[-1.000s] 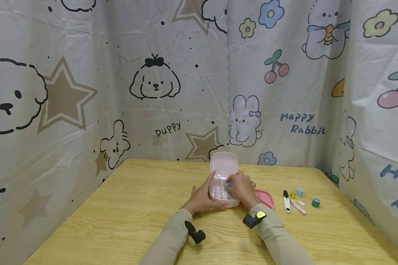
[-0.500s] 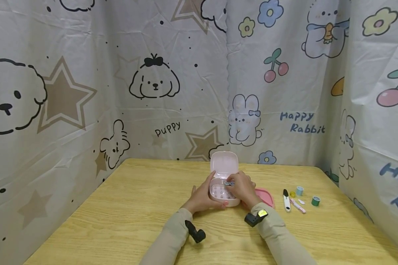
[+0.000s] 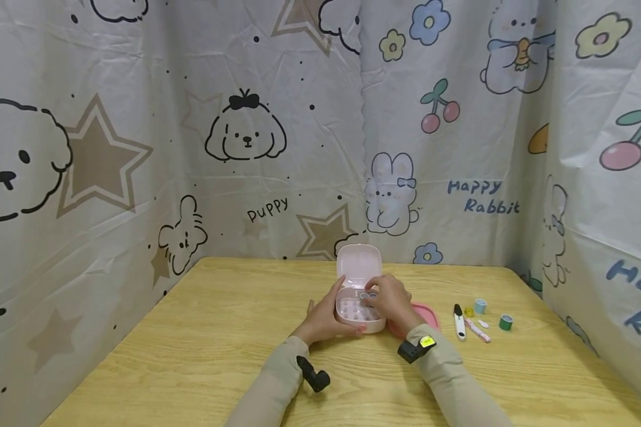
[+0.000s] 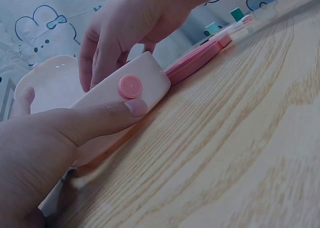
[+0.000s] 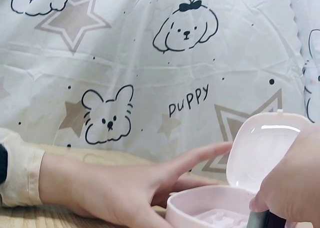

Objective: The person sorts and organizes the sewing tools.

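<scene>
Right hand (image 3: 393, 298) | wrist (image 3: 412, 325) shifted rightward | blue-grey loops (image 3: 364, 296) more exposed

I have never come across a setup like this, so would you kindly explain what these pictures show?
There is no machine at work here, just a person's two bare hands. The wide view comes from a camera worn on the head; the closer ones come from a small camera on each wrist. The left hand holds a pink box whose lid stands open. The right hand reaches into it, at a small bluish thing; whether it grips that is hard to tell. To the right on the table lie a flat pink piece, a black-and-white tool, a pink stick, and blue and green spools, among other small things.
</scene>
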`<action>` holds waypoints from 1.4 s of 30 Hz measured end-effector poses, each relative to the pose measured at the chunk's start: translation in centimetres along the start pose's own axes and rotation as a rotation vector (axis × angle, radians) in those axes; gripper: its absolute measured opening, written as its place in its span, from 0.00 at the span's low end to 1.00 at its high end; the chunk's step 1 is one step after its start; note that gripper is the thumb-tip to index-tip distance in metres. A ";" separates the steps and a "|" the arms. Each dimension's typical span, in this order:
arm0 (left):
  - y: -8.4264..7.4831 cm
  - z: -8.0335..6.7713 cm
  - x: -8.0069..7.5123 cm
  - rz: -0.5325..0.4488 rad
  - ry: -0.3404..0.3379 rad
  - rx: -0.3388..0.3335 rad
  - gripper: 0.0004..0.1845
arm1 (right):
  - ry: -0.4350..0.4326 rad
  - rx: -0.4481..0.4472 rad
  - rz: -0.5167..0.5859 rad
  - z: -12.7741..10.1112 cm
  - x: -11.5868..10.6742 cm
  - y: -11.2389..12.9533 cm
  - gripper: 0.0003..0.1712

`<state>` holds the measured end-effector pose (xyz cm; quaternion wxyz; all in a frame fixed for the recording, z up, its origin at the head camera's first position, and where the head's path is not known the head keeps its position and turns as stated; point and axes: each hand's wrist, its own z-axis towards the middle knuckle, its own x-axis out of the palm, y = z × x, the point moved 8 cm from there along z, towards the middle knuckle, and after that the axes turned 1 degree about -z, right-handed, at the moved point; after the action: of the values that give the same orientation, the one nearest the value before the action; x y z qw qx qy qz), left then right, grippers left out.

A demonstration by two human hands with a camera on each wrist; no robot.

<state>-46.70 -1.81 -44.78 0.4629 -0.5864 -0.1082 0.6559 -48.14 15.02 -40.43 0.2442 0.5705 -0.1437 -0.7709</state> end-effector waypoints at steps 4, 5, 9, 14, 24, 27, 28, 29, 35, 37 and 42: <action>0.1 0.0 0.1 -0.005 -0.002 -0.003 0.72 | 0.009 -0.010 0.031 -0.1 -0.7 0.1 0.13; 0.2 0.0 0.1 -0.006 -0.003 -0.002 0.72 | 0.011 -0.015 0.042 -0.1 -0.9 0.1 0.14; 0.2 -0.1 0.2 -0.003 -0.005 -0.004 0.72 | 0.016 -0.035 0.087 0.1 -1.8 0.1 0.16; 0.0 -0.1 0.0 -0.004 -0.004 -0.009 0.72 | 0.021 -0.051 0.174 0.2 -2.8 -0.1 0.18; 0.2 0.1 0.1 -0.007 -0.005 -0.007 0.73 | -0.005 -0.080 0.197 0.1 -4.9 -0.8 0.23; 0.3 0.1 0.1 -0.006 -0.006 -0.012 0.73 | -0.006 -0.069 0.210 0.0 -5.3 -1.4 0.23; 0.3 0.1 0.1 -0.007 -0.006 -0.013 0.73 | -0.005 -0.065 0.213 0.0 -5.5 -1.6 0.23; 0.3 0.1 0.1 -0.007 -0.007 -0.014 0.73 | -0.004 -0.062 0.216 0.0 -5.7 -1.7 0.23; 0.2 -0.1 0.0 -0.009 -0.005 -0.014 0.73 | -0.028 -0.037 0.187 -0.1 -7.2 -3.2 0.22; 0.1 -0.1 0.0 -0.009 -0.006 -0.011 0.74 | -0.033 -0.019 0.187 0.0 -7.7 -3.7 0.22; 0.0 -0.2 0.0 -0.012 -0.009 -0.005 0.74 | -0.051 0.003 0.193 0.0 -9.1 -5.1 0.23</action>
<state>-46.54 -1.88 -44.78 0.4648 -0.5839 -0.1157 0.6555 -47.14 24.22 -35.67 0.3130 0.5347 -0.2052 -0.7576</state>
